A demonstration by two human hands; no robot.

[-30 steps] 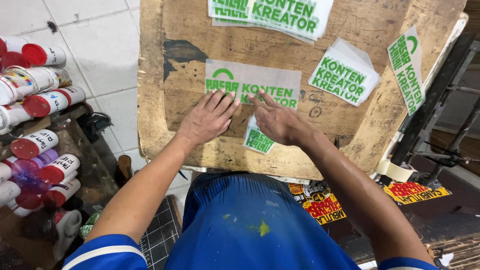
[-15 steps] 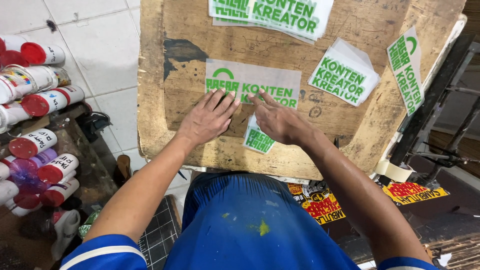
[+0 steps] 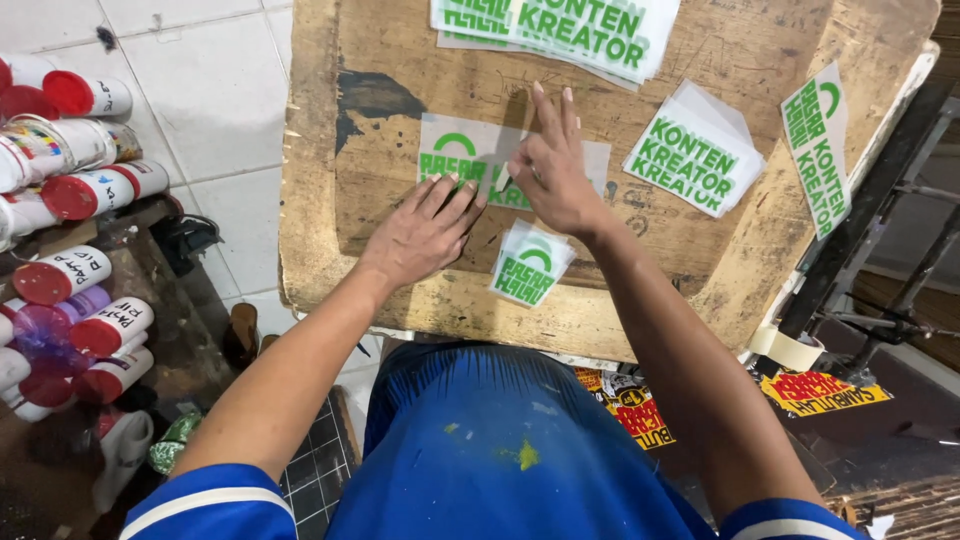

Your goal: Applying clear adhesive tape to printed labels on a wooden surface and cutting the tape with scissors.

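Observation:
A worn wooden board lies in front of me. On it sits a clear sheet with green lettering. My left hand rests flat on the sheet's lower edge, fingers together. My right hand is raised over the sheet's middle, thumb and forefinger pinched on the sheet's thin clear film while the other fingers point away from me. A small pile of green-printed stickers lies just below my right wrist.
More green-lettered sheets lie on the board: a stack at the top, one at the right, one along the right edge. Red-capped spray cans crowd the left. A tape roll hangs by the board's right corner.
My right hand has lifted off the sheet and moved up, fingers now extended and pinching the film. My left hand has stayed flat in the same place.

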